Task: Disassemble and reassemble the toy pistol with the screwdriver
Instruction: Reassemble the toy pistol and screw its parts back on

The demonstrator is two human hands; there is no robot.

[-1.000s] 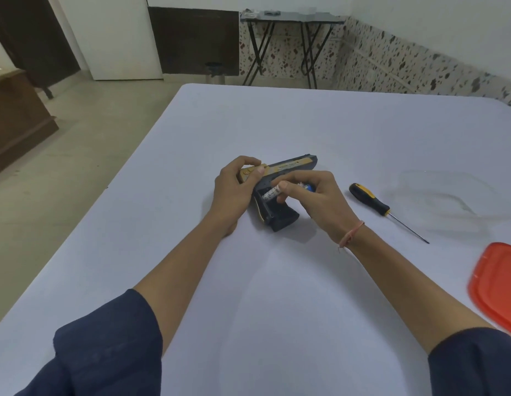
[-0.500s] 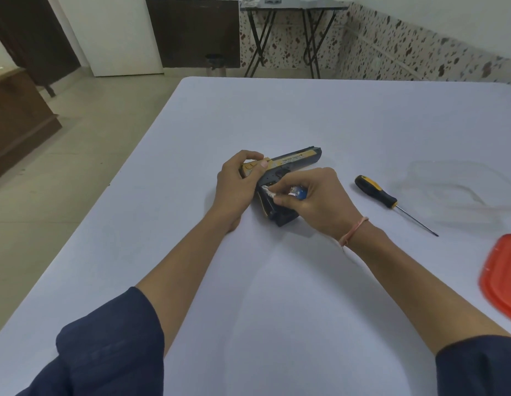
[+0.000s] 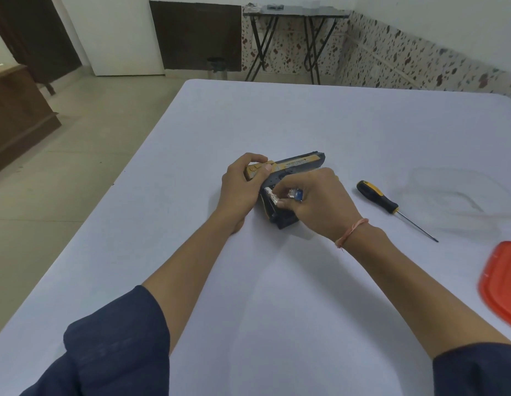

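The right grip (image 3: 314,201) is curled close, its fingertips pinching a small white cylinder (image 3: 270,194), likely a battery, at the handle of the toy pistol (image 3: 300,162). Something blue shows between the fingers, and I cannot tell whether it is part of the same piece. The pinch probably serves to seat the cylinder in the handle or lift it out.

The left grip (image 3: 242,187) wraps the pistol's rear with the thumb on the yellow top, pinning it flat on the counter (image 3: 277,115) so it cannot slide.

The screwdriver (image 3: 377,197) lies free near the right wrist, its tip pointing away from the pistol. Beyond it are a clear container (image 3: 414,178) and a red lid (image 3: 503,281), well apart from the work. The right grip itself hides the handle's opening.
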